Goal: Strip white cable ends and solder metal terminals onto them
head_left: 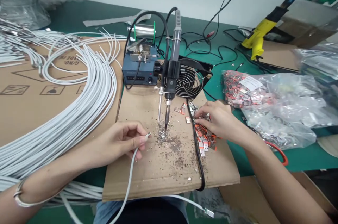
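My left hand (130, 139) pinches a white cable (131, 171) near its stripped end, where short wire tips stick out past the fingers. The cable hangs down over the front edge of the cardboard. My right hand (215, 120) is at a pile of small metal connectors with orange edges (203, 144). Its thumb and fingertips are drawn close together there; what lies between them, if anything, I cannot make out. Between my hands a soldering iron (170, 79) points tip down in its holder, above a heap of solder bits (162, 135) on the cardboard sheet (148, 178).
A blue soldering unit (139, 67), a solder spool (144, 31) and a black fan (188, 81) stand behind. White cables (100, 86) are bundled at left. Bagged connectors (245, 88) and a yellow heat gun (260, 35) lie right. A black cord (196, 143) crosses the cardboard.
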### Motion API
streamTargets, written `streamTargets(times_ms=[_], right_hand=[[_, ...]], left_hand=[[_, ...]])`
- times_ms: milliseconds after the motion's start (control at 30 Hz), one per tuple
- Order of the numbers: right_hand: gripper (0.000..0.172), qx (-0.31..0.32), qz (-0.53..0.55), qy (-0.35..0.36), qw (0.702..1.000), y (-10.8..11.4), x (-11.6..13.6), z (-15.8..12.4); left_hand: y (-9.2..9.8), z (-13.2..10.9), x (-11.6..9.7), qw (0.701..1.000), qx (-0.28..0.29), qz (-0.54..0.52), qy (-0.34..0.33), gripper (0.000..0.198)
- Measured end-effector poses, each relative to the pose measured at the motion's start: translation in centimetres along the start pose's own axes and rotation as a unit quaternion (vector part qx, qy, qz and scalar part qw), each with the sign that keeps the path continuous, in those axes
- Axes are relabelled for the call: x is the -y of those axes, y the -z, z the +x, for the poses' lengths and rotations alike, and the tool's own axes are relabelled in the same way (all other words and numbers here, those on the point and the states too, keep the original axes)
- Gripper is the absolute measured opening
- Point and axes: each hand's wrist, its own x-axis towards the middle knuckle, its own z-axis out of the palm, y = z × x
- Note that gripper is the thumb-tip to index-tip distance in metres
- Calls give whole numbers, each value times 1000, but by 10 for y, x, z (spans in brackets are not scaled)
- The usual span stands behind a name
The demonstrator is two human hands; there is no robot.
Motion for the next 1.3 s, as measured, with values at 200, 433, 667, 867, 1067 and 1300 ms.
streamTargets(times_ms=[200,433,667,867,1067,1300], right_hand=[[13,-4,43,35,998,-1,-5,-2],[16,58,266,4,962,7,20,-21],[10,142,467,-55,871,-10,57,-14],[19,160,608,-184,756,-21,71,-1],[21,136,663,-206,706,-23,76,1],[12,137,671,-188,704,-25,74,0]], left_hand=[[-6,7,1,999,-17,-16,28,16],[-8,11,6,1000,-22,-5,19,12],[-13,18,-2,1000,-19,21,4,8],[-16,27,0,999,-29,-28,16,5],[-17,27,-2,998,-35,-40,29,3],[-18,28,3,998,-32,-39,24,8]])
